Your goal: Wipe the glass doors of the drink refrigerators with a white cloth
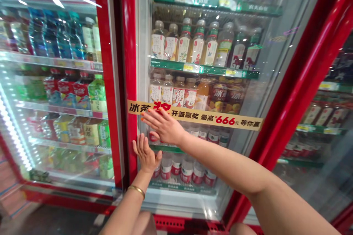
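So the strip (209,117) runs across the door (128,44) from left edge to right edge. Right hand (165,127) is flat at its left end, fingers straight and hiding some lettering. Left hand (146,157) is just below, by the door's left edge — open, not gripping. Bottles (198,47) behind the glass — upper ones cut off, labels pretty blurry.

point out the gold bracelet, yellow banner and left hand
Gold bracelet (138,190): head view, front of band.
Yellow banner (199,116): head view, middle of strip.
Left hand (147,158): head view, back of hand.
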`<state>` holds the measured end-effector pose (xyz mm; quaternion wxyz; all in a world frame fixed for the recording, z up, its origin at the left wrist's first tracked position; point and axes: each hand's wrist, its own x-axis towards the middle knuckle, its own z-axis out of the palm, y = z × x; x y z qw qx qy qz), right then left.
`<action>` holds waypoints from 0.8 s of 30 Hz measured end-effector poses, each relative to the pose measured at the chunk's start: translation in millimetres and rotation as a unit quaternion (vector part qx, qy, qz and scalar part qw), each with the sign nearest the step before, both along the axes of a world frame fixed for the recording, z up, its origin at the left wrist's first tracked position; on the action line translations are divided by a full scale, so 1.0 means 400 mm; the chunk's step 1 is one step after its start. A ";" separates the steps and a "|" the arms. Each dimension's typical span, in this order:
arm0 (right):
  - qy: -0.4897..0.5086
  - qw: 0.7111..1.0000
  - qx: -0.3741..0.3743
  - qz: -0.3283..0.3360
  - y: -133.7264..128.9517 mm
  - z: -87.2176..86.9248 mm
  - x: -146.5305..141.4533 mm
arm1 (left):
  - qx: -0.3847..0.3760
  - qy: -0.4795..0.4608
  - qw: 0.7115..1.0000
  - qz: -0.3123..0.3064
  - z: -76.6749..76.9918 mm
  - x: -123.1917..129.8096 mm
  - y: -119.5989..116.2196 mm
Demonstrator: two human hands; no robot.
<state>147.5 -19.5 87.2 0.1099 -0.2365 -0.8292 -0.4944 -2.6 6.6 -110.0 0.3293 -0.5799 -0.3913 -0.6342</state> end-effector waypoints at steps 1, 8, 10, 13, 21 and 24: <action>-0.061 0.998 0.002 0.012 0.003 -0.019 -0.009 | 0.005 -0.002 1.000 0.003 -0.005 -0.002 0.001; -0.109 0.993 0.025 0.022 -0.002 -0.009 0.063 | 0.000 0.006 1.000 0.010 -0.024 -0.011 0.007; -0.056 0.998 0.036 0.000 0.000 0.012 0.037 | 0.003 0.015 1.000 0.010 -0.022 -0.012 0.008; -0.069 0.997 0.029 0.020 -0.003 -0.032 0.018 | 0.005 0.030 0.999 0.011 -0.014 -0.011 0.010; 0.189 0.980 0.060 -0.026 -0.059 -0.112 0.299 | -0.063 0.045 0.996 0.042 0.050 0.017 -0.047; 0.272 0.956 0.096 -0.056 -0.049 -0.084 0.302 | -0.039 0.029 0.998 0.029 0.118 0.044 -0.060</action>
